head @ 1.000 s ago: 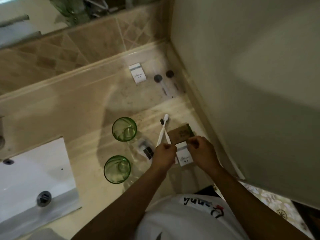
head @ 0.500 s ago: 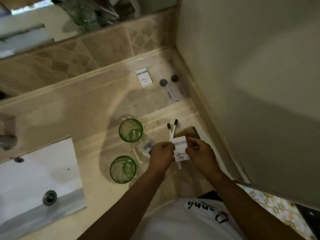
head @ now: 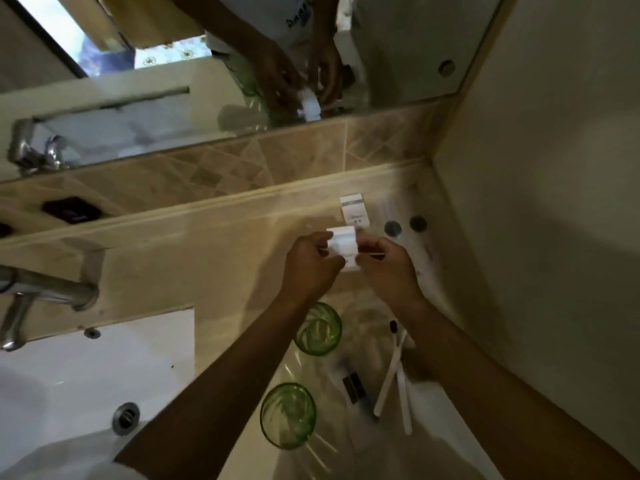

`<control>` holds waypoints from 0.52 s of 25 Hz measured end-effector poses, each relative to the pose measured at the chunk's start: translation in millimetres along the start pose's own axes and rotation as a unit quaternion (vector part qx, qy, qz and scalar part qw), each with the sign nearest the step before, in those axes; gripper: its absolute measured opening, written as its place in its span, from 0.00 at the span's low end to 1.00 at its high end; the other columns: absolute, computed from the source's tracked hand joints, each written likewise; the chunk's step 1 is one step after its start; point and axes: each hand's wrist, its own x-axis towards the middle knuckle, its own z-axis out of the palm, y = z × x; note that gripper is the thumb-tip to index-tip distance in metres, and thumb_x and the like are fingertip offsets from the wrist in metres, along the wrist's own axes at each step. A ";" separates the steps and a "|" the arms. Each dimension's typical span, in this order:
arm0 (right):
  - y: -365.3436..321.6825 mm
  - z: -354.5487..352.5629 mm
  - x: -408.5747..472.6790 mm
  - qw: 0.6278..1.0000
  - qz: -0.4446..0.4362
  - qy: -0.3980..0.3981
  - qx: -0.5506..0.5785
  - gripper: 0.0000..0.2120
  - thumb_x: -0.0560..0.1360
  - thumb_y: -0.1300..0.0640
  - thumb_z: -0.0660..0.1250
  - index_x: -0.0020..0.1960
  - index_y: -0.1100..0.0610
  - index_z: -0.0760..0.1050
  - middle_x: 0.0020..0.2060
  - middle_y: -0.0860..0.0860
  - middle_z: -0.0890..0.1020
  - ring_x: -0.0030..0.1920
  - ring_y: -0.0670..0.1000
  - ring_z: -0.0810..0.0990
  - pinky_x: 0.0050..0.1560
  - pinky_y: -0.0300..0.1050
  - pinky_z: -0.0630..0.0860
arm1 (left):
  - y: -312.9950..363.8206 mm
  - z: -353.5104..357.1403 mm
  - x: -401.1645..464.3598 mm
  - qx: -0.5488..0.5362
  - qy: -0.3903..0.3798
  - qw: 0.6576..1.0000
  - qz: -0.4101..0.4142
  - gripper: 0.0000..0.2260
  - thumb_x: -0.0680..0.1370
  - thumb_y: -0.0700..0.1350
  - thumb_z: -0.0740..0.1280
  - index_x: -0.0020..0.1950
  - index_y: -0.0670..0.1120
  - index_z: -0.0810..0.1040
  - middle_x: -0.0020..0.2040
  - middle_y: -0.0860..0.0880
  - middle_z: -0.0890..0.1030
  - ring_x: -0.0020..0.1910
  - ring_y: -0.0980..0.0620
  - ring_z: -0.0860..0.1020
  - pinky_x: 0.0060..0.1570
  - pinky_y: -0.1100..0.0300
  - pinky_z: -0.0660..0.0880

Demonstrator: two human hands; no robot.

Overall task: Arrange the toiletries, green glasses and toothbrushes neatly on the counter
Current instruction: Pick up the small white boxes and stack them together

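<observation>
Both hands hold a small white box [head: 344, 245] above the beige counter [head: 214, 258]: my left hand [head: 310, 263] grips its left edge, my right hand [head: 388, 265] its right edge. A second white box [head: 354, 210] lies just beyond it by the back ledge. Two dark round caps [head: 393, 227] [head: 418, 223] of clear tubes lie to the right of that box. Nearer me stand two green glasses [head: 320, 329] [head: 288, 419]. Two white toothbrushes [head: 394, 372] lie crossed to their right, beside a clear packet with a dark label [head: 354, 386].
A white sink basin [head: 79, 372] with a drain sits at the left under a chrome tap [head: 45, 289]. A mirror [head: 221, 60] runs along the back above a tiled strip. A plain wall [head: 540, 202] closes the counter's right side. A dark dish [head: 72, 211] rests on the ledge.
Both hands have carried the white box away from the toothbrushes toward the back of the counter, close to the second box. The view has tilted upward, bringing in the mirror and tap.
</observation>
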 end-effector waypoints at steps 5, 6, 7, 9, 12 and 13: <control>2.5 37.6 49.7 0.997 0.011 -0.056 -0.048 0.12 0.75 0.61 0.67 0.58 0.53 0.79 0.49 0.47 0.82 0.49 0.45 0.82 0.39 0.27 0.75 | -28.8 2.0 70.3 0.094 -0.051 0.994 -0.019 0.27 0.64 0.42 0.78 0.63 0.45 0.80 0.56 0.44 0.83 0.52 0.47 0.82 0.53 0.48 0.82; 4.9 40.7 51.3 0.997 0.024 -0.056 -0.048 0.12 0.75 0.60 0.67 0.58 0.53 0.78 0.48 0.45 0.81 0.48 0.45 0.81 0.39 0.27 0.74 | -37.4 7.3 74.1 0.111 -0.054 0.992 -0.017 0.28 0.64 0.44 0.79 0.63 0.46 0.80 0.57 0.44 0.82 0.53 0.47 0.82 0.53 0.48 0.82; 8.7 43.4 55.1 0.996 0.037 -0.055 -0.055 0.13 0.76 0.60 0.67 0.59 0.52 0.77 0.49 0.45 0.80 0.49 0.45 0.80 0.41 0.29 0.74 | -45.6 12.3 79.2 0.121 -0.054 0.991 -0.020 0.28 0.63 0.46 0.79 0.63 0.48 0.79 0.58 0.44 0.81 0.54 0.46 0.81 0.54 0.49 0.81; 15.0 45.8 60.5 0.995 0.045 -0.046 -0.074 0.14 0.76 0.59 0.67 0.62 0.51 0.76 0.54 0.48 0.80 0.54 0.48 0.80 0.50 0.37 0.78 | -61.0 20.7 85.6 0.123 -0.054 0.991 -0.013 0.29 0.64 0.47 0.79 0.64 0.49 0.77 0.59 0.43 0.79 0.57 0.45 0.80 0.56 0.49 0.80; 21.5 41.3 68.2 0.987 -0.013 -0.037 -0.158 0.17 0.75 0.58 0.68 0.64 0.53 0.76 0.62 0.52 0.78 0.61 0.52 0.78 0.63 0.48 0.77 | -69.4 25.1 85.3 0.127 -0.052 0.990 0.033 0.29 0.67 0.46 0.78 0.67 0.46 0.74 0.63 0.43 0.72 0.59 0.44 0.77 0.59 0.50 0.78; 23.9 37.8 71.6 0.981 -0.034 -0.025 -0.191 0.17 0.75 0.58 0.68 0.64 0.53 0.76 0.63 0.52 0.76 0.62 0.53 0.77 0.64 0.49 0.76 | -69.1 22.8 81.2 0.151 -0.044 0.985 0.065 0.30 0.69 0.48 0.76 0.68 0.46 0.73 0.64 0.43 0.70 0.62 0.44 0.74 0.61 0.51 0.77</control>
